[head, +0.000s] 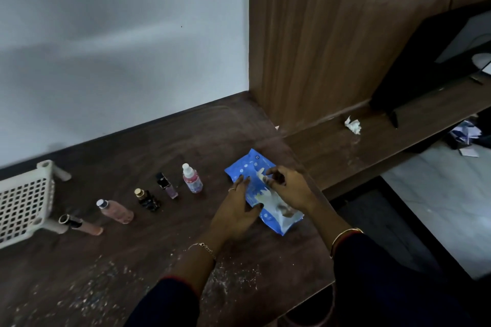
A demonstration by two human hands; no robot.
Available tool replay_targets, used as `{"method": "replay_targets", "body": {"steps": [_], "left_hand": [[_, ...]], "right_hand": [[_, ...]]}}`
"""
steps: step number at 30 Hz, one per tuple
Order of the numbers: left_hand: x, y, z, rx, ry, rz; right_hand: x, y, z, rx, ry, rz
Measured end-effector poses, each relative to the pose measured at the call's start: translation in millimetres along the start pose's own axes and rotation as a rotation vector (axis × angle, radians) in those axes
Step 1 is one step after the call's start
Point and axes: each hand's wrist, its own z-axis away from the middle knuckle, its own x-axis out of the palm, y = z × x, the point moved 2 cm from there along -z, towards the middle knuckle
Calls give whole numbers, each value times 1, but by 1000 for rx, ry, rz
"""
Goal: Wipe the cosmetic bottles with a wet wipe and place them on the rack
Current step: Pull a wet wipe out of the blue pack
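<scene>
Wipe pack (247, 167) on table (132, 260): left hand (236, 210) presses it with straight fingers, and right hand (289, 188) pinches wipe (261, 174) at its opening. Five bottles (192, 179) are in a row to the left, with rack (24, 199) beyond.

Dusty wooden table (159, 141), wood wall panel (318, 34), black screen (425, 69)

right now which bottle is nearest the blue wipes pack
The white-capped bottle with the pink label, at the right end of the row; the other four sit further left, toward the rack.
</scene>
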Motion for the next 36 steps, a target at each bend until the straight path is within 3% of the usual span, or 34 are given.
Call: {"method": "replay_targets", "body": {"steps": [10,23,28,33,36], "left_hand": [[8,4,-12,-22,19,-20],[11,15,-16,-33,144,-74],[-2,44,-22,79,256,135],[-18,66,-28,4,228,398],[-29,65,-24,-54,294,503]], "right_hand": [[-1,2,-5,-15,13,-91],[-16,12,-5,113,88,-359],[-24,0,-2,100,134,-486],[-31,-33,-1,48,114,-601],[-32,-52,4,87,109,-730]]}}
